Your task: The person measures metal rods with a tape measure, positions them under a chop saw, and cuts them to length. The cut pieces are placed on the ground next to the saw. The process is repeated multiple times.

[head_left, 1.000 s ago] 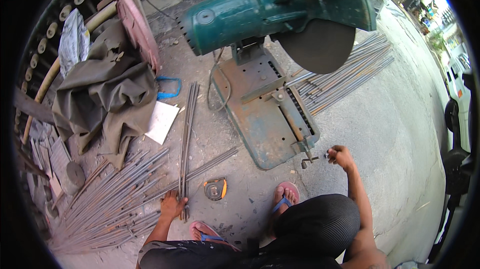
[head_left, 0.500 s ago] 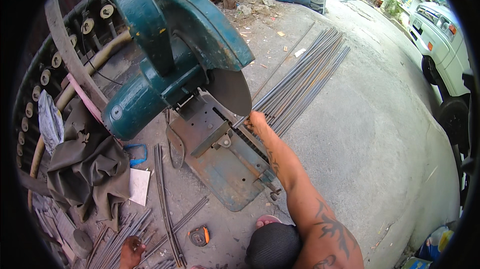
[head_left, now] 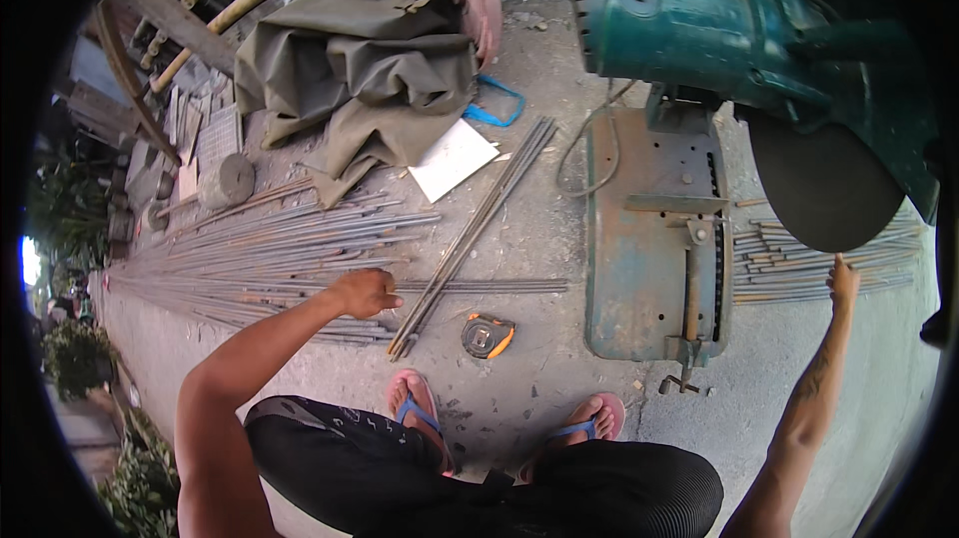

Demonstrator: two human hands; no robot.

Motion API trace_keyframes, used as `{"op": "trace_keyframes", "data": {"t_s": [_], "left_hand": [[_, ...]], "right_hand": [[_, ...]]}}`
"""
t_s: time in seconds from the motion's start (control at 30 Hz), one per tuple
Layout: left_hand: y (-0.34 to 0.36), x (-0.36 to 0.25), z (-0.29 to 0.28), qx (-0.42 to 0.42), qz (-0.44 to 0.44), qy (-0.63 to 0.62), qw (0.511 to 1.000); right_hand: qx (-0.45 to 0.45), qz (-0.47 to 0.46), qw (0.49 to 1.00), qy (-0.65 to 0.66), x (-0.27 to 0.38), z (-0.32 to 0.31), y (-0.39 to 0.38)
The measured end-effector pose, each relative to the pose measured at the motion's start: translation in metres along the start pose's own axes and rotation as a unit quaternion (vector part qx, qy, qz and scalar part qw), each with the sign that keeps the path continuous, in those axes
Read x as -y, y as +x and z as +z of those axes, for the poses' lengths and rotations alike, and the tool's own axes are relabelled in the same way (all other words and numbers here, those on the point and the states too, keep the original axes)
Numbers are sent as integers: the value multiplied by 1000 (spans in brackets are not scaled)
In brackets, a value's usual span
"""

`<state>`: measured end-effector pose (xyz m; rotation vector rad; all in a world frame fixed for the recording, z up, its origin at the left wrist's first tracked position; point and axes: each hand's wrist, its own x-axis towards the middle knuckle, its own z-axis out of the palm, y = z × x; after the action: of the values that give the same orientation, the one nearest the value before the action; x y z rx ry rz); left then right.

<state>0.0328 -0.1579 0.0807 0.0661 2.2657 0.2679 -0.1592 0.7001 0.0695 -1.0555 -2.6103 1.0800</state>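
Note:
My left hand (head_left: pixel 366 293) is closed over a spread of thin metal rods (head_left: pixel 290 268) on the ground; whether a rod is in its fingers is hidden. Far to the right, my right hand (head_left: pixel 844 280) has its fingers drawn together just below the dark cutting disc (head_left: pixel 824 183), at a pile of shorter rods (head_left: pixel 769 263). What those fingers hold is too small to make out. Between the hands stands a green chop saw (head_left: pixel 689 23), its disc raised over the rusty base plate (head_left: pixel 639 288). A clamp screw (head_left: pixel 692 288) runs along that plate.
An orange-and-black tape measure (head_left: pixel 487 336) lies near my feet, beside a slanting bundle of long rods (head_left: pixel 475 233). Behind are a crumpled brown tarp (head_left: pixel 370 48), a white sheet (head_left: pixel 452 160) and a blue loop (head_left: pixel 499 103). A cable (head_left: pixel 574 153) curls beside the saw base.
My view has swung left, so the saw now appears at the right. More of my left arm shows above the rods. My right hand stays near the disc.

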Motion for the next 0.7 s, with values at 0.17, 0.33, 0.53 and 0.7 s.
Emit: {"op": "trace_keyframes", "data": {"t_s": [0.17, 0.33, 0.53, 0.7], "left_hand": [[39, -19, 57, 63, -51, 79, 994], [38, -17, 97, -70, -62, 34, 995], [37, -10, 112, -164, -85, -121, 975], [27, 13, 97, -248, -66, -205, 944]], "right_hand": [[-16, -5, 998, 57, -44, -7, -175], [18, -11, 995, 96, -59, 36, -343], [64, -48, 990, 120, -36, 64, -409], [130, -43, 982, 127, -21, 77, -420]]}}
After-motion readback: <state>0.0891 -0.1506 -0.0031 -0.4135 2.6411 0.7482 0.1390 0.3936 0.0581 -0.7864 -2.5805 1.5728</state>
